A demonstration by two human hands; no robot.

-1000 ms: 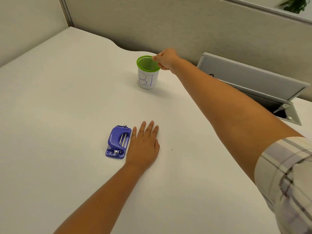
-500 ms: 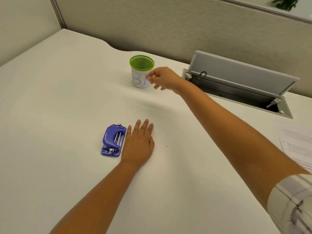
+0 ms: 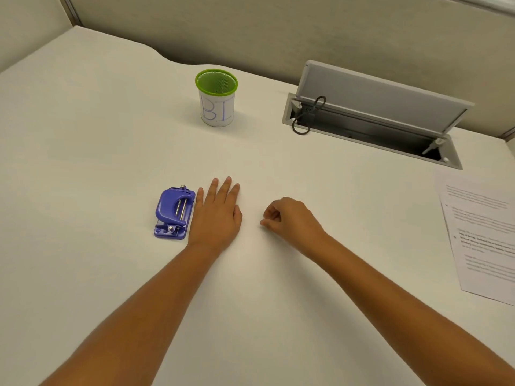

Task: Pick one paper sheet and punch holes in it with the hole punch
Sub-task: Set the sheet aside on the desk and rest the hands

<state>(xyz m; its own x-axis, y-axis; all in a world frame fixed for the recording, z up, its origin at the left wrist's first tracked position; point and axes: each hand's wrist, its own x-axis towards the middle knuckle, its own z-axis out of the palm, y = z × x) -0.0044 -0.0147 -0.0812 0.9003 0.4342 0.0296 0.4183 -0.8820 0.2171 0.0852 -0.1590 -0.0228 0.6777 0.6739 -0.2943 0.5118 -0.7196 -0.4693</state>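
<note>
A small purple hole punch point(image 3: 173, 213) lies on the white desk, left of centre. My left hand point(image 3: 216, 215) rests flat on the desk right beside it, fingers straight, little finger side touching or nearly touching the punch. My right hand point(image 3: 288, 217) rests on the desk a short way to the right, fingers curled in with nothing visible in them. A stack of printed paper sheets point(image 3: 485, 232) lies at the right edge of the view, partly cut off.
A green mesh cup point(image 3: 216, 97) wrapped in white paper with blue letters stands at the back centre. An open grey cable hatch point(image 3: 370, 118) with a looped black cable sits at the back right. Partition walls close off the desk behind.
My right hand has drawn back from the rim of the green cup and come down onto the desk near my left hand. The view has shifted right, bringing the papers in.
</note>
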